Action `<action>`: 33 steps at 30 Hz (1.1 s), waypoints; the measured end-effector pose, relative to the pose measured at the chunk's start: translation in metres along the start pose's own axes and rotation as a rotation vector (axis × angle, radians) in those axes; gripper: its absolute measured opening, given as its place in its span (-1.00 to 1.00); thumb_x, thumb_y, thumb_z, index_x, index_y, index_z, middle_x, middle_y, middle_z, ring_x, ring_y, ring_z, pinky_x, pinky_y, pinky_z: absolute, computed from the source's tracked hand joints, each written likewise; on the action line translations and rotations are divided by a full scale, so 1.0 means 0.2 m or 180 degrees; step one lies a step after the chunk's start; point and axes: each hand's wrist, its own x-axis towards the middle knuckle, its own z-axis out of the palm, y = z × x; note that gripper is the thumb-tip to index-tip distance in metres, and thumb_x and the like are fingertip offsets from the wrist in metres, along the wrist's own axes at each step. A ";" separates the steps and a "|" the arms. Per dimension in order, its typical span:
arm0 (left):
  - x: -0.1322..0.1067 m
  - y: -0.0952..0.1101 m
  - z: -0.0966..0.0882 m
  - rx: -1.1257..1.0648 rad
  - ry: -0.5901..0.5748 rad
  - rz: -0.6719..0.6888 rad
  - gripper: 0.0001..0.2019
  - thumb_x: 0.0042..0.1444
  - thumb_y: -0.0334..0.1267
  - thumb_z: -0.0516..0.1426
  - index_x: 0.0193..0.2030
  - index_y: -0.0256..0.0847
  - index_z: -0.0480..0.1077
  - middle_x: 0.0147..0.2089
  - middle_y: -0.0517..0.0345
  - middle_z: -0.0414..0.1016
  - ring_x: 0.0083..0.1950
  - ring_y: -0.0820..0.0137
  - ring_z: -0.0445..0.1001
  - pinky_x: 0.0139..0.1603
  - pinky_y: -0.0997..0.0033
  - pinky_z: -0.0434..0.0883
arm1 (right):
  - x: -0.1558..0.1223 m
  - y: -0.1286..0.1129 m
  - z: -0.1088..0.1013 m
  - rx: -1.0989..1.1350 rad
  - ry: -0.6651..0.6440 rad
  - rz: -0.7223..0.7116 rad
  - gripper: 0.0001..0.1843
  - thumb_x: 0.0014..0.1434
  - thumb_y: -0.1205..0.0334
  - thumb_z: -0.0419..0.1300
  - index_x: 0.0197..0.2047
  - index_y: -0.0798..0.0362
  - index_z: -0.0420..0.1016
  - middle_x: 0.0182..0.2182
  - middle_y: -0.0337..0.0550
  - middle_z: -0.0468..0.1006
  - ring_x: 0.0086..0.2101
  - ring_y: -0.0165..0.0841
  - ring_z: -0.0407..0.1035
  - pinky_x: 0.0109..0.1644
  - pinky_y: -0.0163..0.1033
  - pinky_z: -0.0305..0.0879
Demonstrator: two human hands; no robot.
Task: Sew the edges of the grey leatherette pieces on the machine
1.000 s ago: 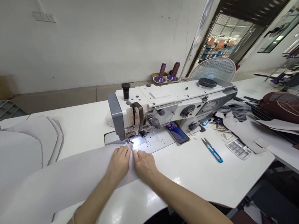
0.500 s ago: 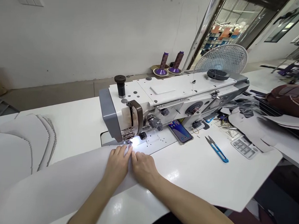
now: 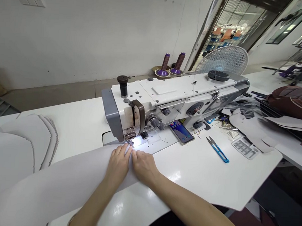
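A long pale grey sheet of material (image 3: 61, 182) lies across the white table, its far end under the presser foot (image 3: 129, 141) of a white industrial sewing machine (image 3: 172, 97). My left hand (image 3: 118, 163) lies flat on the sheet just in front of the needle, fingers stretched out and together. My right hand (image 3: 143, 165) rests right beside it, fingers forward on the sheet's edge. The two hands touch at the fingertips under the machine's lamp.
A stack of cut grey pieces (image 3: 20, 146) sits at the left. A phone (image 3: 181, 132), blue thread snips (image 3: 218, 150) and a small grey tray (image 3: 245, 148) lie right of the machine. Thread cones (image 3: 171, 65), a fan (image 3: 221, 59) and brown padded goods (image 3: 290, 100) stand behind.
The view has shifted slightly; both hands stay pressed on the sheet at the needle, edged a little nearer the presser foot.
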 end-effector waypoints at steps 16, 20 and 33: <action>0.04 -0.02 0.02 -0.0126 -0.0082 -0.0098 -0.70 0.24 -0.38 -0.09 -0.03 -0.22 0.41 0.03 -0.03 0.45 -0.03 0.21 0.36 -0.09 0.24 0.34 | 0.04 0.00 -0.01 -0.0065 -0.0077 0.0083 -0.68 0.20 0.49 -0.07 0.01 0.20 0.30 -0.34 -0.06 0.45 -0.34 -0.32 0.33 -0.44 -0.28 0.13; 0.04 -0.02 0.02 -0.0168 -0.0043 -0.0170 -0.68 0.22 -0.40 -0.09 -0.01 -0.21 0.41 0.03 -0.04 0.44 -0.03 0.21 0.37 -0.09 0.23 0.35 | 0.04 0.00 -0.01 -0.0102 -0.0050 0.0098 -0.70 0.23 0.47 -0.08 -0.01 0.20 0.31 -0.34 -0.05 0.45 -0.34 -0.32 0.33 -0.43 -0.29 0.15; 0.01 0.04 0.01 0.0206 0.0170 -0.0136 -0.67 0.19 -0.48 -0.11 -0.03 -0.38 0.41 -0.05 -0.17 0.48 -0.06 0.15 0.39 -0.05 0.14 0.33 | 0.10 0.01 -0.03 -0.0362 -0.0164 -0.0444 -0.75 0.23 0.49 -0.07 -0.08 0.24 0.35 -0.31 0.03 0.45 -0.33 -0.26 0.34 -0.43 -0.25 0.22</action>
